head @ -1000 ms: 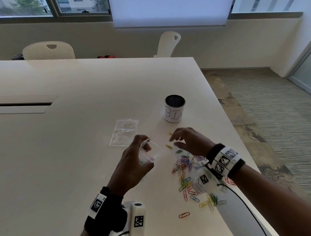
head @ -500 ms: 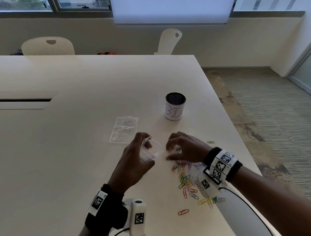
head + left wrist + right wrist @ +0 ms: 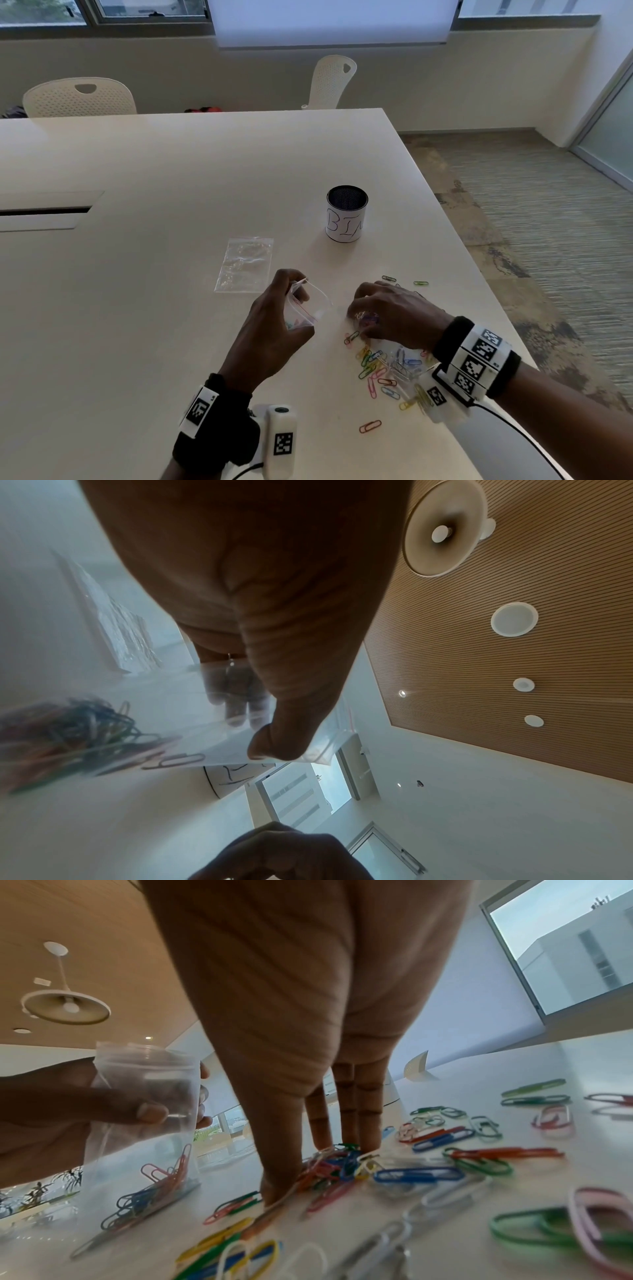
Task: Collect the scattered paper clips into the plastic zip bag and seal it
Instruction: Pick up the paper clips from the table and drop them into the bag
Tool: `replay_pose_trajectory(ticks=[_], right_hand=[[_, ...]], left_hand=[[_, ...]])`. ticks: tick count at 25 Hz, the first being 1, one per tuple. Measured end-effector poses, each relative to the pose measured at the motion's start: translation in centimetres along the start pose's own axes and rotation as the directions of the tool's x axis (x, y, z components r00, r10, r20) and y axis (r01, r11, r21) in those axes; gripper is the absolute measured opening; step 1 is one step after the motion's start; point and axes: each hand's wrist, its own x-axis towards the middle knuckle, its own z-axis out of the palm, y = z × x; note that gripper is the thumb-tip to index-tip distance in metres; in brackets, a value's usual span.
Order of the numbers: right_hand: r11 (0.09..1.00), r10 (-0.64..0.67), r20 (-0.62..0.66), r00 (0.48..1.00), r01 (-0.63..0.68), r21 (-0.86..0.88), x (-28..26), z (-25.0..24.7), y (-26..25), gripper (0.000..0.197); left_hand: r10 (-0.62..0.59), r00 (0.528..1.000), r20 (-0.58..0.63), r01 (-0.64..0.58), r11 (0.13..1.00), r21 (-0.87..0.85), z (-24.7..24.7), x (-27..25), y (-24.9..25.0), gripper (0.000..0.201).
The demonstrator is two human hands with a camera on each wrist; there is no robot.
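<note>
My left hand (image 3: pixel 274 325) grips a small clear zip bag (image 3: pixel 310 305) near its mouth, holding it upright and open on the table. Several coloured paper clips (image 3: pixel 150 1188) lie in the bag's bottom (image 3: pixel 68 737). My right hand (image 3: pixel 383 315) is just right of the bag, thumb and fingertips (image 3: pixel 342 1139) pinching together a bunch of paper clips (image 3: pixel 332 1164) on the table surface. Many more coloured clips (image 3: pixel 387 370) are scattered under and behind that hand, and a few lie beyond it (image 3: pixel 420 283).
A second flat clear bag (image 3: pixel 245 263) lies left of centre. A white cup marked "BIN" (image 3: pixel 346 219) stands behind the hands. The table's right edge (image 3: pixel 479 274) runs close to the clips. One lone orange clip (image 3: pixel 370 426) lies nearer me.
My right hand has come back toward the bag and dropped onto the clip pile, its fingers closing round a bunch. The left hand and bag have stayed in place.
</note>
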Motion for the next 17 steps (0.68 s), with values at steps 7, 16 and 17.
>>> replay_pose_trajectory(ticks=[7, 16, 17], right_hand=[[1.000, 0.019, -0.025, 1.000, -0.019, 0.010, 0.4, 0.4, -0.4, 0.015], [0.928, 0.183, -0.068, 0.981, -0.149, 0.342, 0.7, -1.4, 1.2, 0.006], [0.891, 0.214, -0.075, 0.974, -0.163, 0.424, 0.5, -1.6, 1.3, 0.007]], left_hand=[[-0.002, 1.000, 0.005, 0.002, 1.000, -0.003, -0.3, 0.1, 0.0, 0.061], [0.001, 1.000, 0.005, -0.001, 1.000, -0.016, -0.1, 0.2, -0.1, 0.062], [-0.001, 1.000, 0.004, 0.001, 1.000, -0.015, -0.1, 0.2, -0.1, 0.062]])
